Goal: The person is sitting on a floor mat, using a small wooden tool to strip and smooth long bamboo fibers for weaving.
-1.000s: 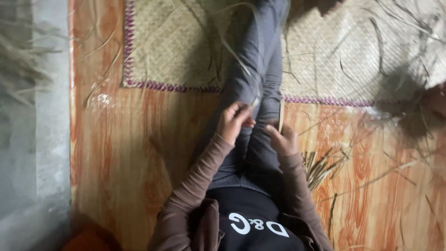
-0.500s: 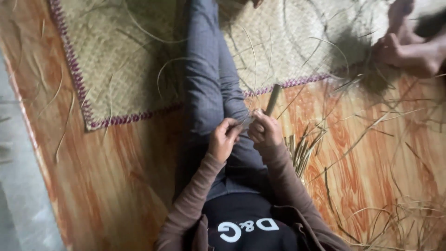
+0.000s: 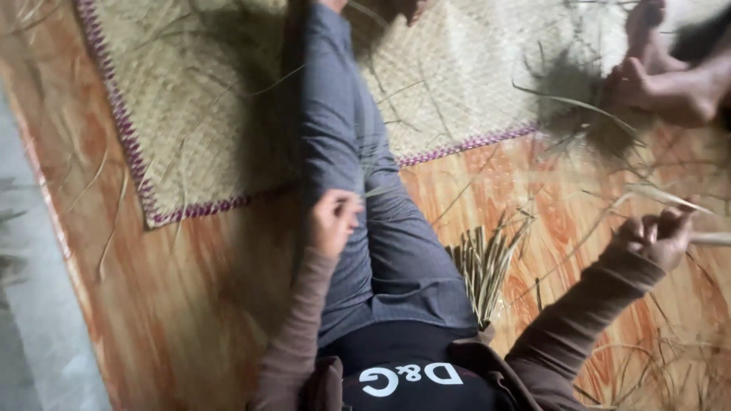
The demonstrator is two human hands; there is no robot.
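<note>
I sit on a wooden floor with my legs in grey trousers (image 3: 358, 198) stretched out over a woven straw mat (image 3: 213, 99). My left hand (image 3: 333, 221) rests on my left thigh with its fingers curled, and a thin straw strand runs from it across the leg. Out at the right, my right hand (image 3: 656, 237) is closed around a pale straw stalk (image 3: 712, 239) that points toward the right edge. A bundle of cut straw stalks (image 3: 483, 262) lies on the floor beside my right hip.
The mat has a purple and white stitched border (image 3: 129, 144). Loose straw (image 3: 579, 106) is scattered over the mat and the floor at the right. Another person's bare feet (image 3: 666, 72) are at the top right. A grey strip (image 3: 30, 320) runs along the left.
My hands were together over my lap with a stalk between them. My right hand has swung out to the right with a stalk; the left stays on the thigh. The view shifted.
</note>
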